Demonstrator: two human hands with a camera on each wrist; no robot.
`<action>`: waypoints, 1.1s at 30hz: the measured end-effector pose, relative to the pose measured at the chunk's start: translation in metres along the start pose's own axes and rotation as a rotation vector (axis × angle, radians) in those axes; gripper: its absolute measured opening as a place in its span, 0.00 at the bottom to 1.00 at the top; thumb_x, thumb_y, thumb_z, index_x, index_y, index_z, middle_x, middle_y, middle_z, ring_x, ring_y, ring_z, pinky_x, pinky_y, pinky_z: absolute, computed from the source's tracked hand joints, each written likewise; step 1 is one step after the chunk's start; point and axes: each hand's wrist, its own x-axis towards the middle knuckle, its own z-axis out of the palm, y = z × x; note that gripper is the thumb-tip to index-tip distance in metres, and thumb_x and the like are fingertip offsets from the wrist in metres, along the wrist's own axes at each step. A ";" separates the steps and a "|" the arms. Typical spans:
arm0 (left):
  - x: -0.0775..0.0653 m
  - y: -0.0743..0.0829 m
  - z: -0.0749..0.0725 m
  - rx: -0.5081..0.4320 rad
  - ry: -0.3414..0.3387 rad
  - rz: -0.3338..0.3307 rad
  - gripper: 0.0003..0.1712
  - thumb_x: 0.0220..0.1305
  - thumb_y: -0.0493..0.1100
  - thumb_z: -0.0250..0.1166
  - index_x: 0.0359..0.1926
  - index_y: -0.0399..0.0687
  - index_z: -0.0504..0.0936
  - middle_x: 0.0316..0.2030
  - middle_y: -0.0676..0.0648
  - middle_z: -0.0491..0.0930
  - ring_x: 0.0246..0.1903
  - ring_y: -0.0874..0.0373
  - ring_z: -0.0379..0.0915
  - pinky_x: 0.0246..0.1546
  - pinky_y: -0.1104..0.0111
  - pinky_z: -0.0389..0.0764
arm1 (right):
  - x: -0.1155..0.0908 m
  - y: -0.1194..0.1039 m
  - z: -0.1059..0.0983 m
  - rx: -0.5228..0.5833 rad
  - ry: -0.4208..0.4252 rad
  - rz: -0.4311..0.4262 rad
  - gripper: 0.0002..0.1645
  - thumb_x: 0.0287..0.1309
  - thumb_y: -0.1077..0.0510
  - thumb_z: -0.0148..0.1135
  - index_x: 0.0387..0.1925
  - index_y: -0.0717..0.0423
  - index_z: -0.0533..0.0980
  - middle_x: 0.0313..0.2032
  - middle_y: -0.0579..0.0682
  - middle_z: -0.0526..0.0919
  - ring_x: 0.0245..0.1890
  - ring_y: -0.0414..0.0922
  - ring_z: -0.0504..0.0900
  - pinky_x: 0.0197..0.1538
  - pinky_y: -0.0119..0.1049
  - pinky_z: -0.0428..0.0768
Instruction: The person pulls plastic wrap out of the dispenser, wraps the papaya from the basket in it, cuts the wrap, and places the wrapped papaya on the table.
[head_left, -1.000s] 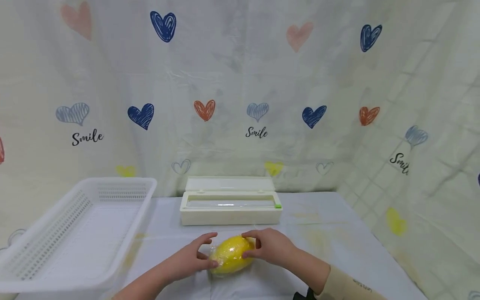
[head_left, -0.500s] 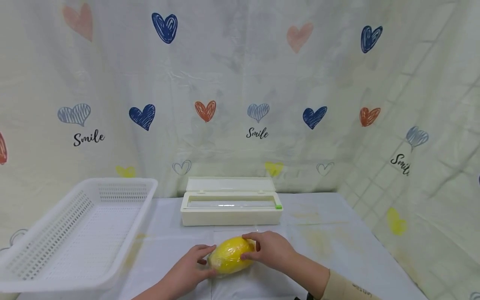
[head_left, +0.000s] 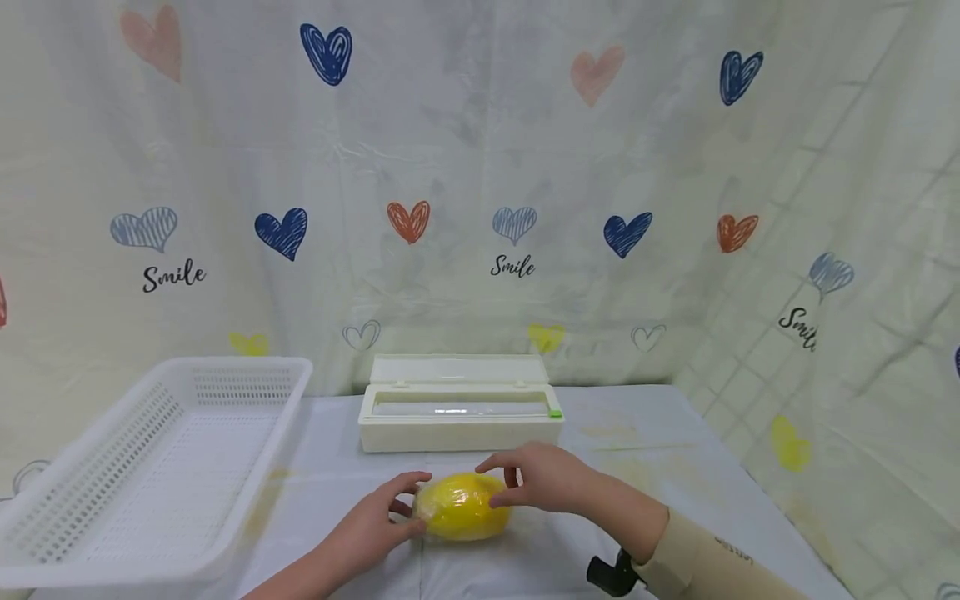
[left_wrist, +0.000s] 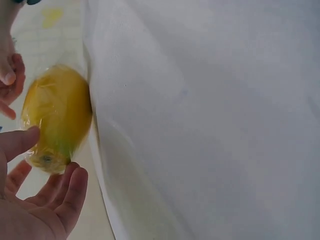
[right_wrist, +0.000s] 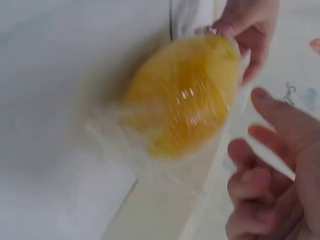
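A yellow oval fruit (head_left: 461,507) wrapped in clear film sits on the white-covered table in the head view. Thumb and fingers of my left hand (head_left: 378,518) hold its left end, where the left wrist view shows the stem scar of the fruit (left_wrist: 60,107). My right hand (head_left: 551,479) hovers at the fruit's right end, fingers loosely bent. In the right wrist view a gap separates the right hand (right_wrist: 280,185) from the fruit (right_wrist: 187,100), and a loose flap of film (right_wrist: 130,135) sticks out from the near end.
Behind the fruit stands a cream cling film box (head_left: 461,435), its lid raised, a roll inside. A white plastic basket (head_left: 258,492) is at the left. A heart-print curtain (head_left: 450,167) hangs along the back and right side.
The fruit has turned to lie more nearly level. My right hand has come off its right end and lifted slightly. My left hand keeps to the left end.
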 end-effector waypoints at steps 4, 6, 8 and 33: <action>0.007 -0.001 -0.003 0.003 -0.014 -0.014 0.31 0.58 0.50 0.73 0.62 0.62 0.75 0.59 0.46 0.75 0.48 0.53 0.77 0.39 0.58 0.81 | 0.014 0.007 -0.015 0.086 -0.099 -0.062 0.23 0.57 0.46 0.72 0.55 0.36 0.81 0.34 0.35 0.79 0.32 0.37 0.75 0.35 0.30 0.78; 0.010 -0.002 -0.004 0.004 -0.026 -0.001 0.29 0.59 0.50 0.72 0.61 0.62 0.76 0.59 0.48 0.75 0.48 0.53 0.77 0.39 0.58 0.81 | 0.020 0.011 -0.018 0.122 -0.144 -0.080 0.23 0.57 0.47 0.71 0.55 0.36 0.81 0.39 0.36 0.80 0.36 0.36 0.77 0.39 0.30 0.79; 0.012 -0.003 -0.005 0.003 -0.035 0.016 0.28 0.60 0.49 0.72 0.61 0.62 0.76 0.59 0.49 0.75 0.48 0.53 0.77 0.39 0.59 0.80 | 0.026 0.015 -0.019 0.137 -0.191 -0.083 0.22 0.58 0.48 0.71 0.55 0.35 0.82 0.42 0.35 0.80 0.40 0.35 0.78 0.42 0.29 0.79; 0.001 0.010 0.001 0.158 0.189 -0.037 0.07 0.63 0.46 0.68 0.41 0.60 0.79 0.51 0.49 0.72 0.35 0.60 0.73 0.33 0.68 0.76 | 0.035 0.022 -0.006 0.209 -0.191 -0.059 0.14 0.67 0.49 0.62 0.51 0.37 0.84 0.43 0.33 0.84 0.35 0.37 0.82 0.44 0.30 0.80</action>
